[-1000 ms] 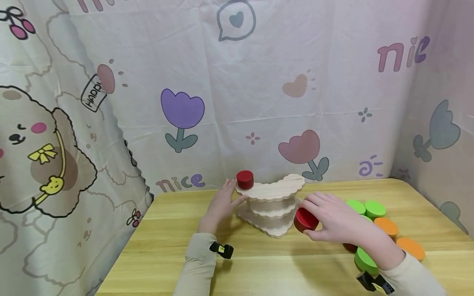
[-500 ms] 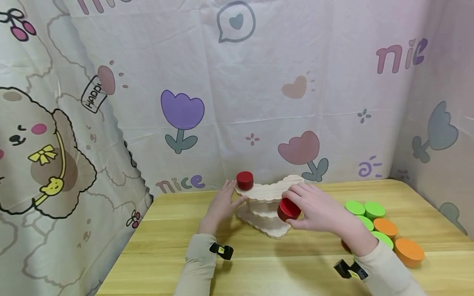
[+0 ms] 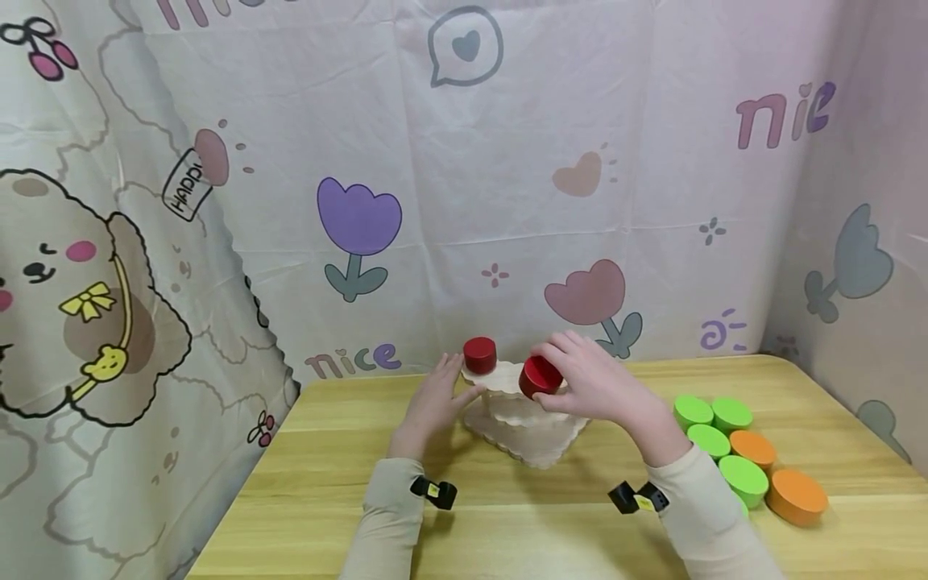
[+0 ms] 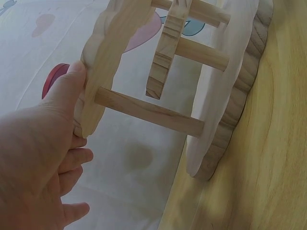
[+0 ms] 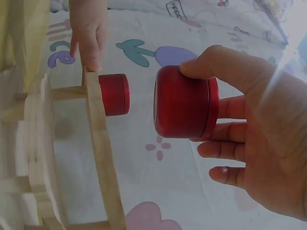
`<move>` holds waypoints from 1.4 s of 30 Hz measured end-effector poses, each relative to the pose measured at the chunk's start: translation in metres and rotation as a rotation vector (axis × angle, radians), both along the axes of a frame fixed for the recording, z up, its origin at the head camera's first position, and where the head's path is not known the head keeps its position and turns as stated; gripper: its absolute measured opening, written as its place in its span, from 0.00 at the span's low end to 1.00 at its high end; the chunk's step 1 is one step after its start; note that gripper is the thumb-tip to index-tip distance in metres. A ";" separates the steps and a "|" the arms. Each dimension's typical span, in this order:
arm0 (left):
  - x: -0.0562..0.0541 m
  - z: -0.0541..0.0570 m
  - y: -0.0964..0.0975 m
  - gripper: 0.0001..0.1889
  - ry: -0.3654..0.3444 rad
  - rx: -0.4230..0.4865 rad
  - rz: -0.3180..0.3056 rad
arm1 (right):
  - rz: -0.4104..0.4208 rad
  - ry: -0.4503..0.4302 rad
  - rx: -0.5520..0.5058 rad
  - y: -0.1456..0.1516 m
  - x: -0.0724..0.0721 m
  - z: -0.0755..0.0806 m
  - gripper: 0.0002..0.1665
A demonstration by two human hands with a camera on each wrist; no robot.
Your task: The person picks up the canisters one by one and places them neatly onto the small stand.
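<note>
A pale wooden tiered stand (image 3: 532, 448) with scalloped edges stands on the table. My left hand (image 3: 432, 400) holds the left end of its top tier; in the left wrist view the thumb (image 4: 65, 91) lies at the tier's edge, the other fingers below it. One small red tin (image 3: 480, 355) sits on that end of the top tier. My right hand (image 3: 598, 383) grips a second red tin (image 5: 184, 103) by its side, thumb opposite the fingers. A gap shows between this tin and the top tier in the right wrist view.
Several green tins (image 3: 709, 442) and two orange tins (image 3: 797, 497) stand grouped on the table at the right. Behind the wooden table (image 3: 333, 475) hangs a printed cloth (image 3: 449, 185), close to the back of the stand.
My right hand has carried the red tin left and up, from beside the stand to over its top tier. My left hand has stayed at the stand's left end.
</note>
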State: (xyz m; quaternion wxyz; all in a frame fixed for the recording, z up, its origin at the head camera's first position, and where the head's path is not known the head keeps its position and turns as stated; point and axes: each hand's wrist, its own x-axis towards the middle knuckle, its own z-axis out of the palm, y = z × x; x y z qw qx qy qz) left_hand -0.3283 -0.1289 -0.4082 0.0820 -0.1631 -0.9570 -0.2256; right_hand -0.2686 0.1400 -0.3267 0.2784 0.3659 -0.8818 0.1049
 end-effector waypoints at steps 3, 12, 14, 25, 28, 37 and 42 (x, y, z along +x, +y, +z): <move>0.000 0.000 0.001 0.45 0.001 -0.002 -0.004 | -0.007 -0.009 -0.021 -0.004 -0.008 -0.001 0.28; 0.003 -0.003 0.003 0.45 -0.010 -0.019 -0.005 | -0.058 -0.078 -0.081 -0.009 -0.029 -0.014 0.27; 0.003 -0.003 0.003 0.45 -0.004 -0.014 -0.007 | -0.075 -0.091 -0.088 -0.011 -0.034 -0.017 0.26; 0.004 -0.001 0.002 0.45 0.005 -0.004 -0.003 | -0.150 -0.168 -0.103 -0.021 -0.053 -0.030 0.28; 0.004 0.000 0.002 0.45 0.007 -0.008 -0.002 | -0.156 -0.176 -0.109 -0.024 -0.055 -0.033 0.28; 0.002 0.000 0.001 0.45 0.007 -0.019 -0.002 | -0.179 -0.189 -0.116 -0.034 -0.063 -0.040 0.29; 0.002 0.001 0.001 0.45 0.012 -0.022 0.000 | -0.169 -0.184 -0.128 -0.038 -0.065 -0.040 0.30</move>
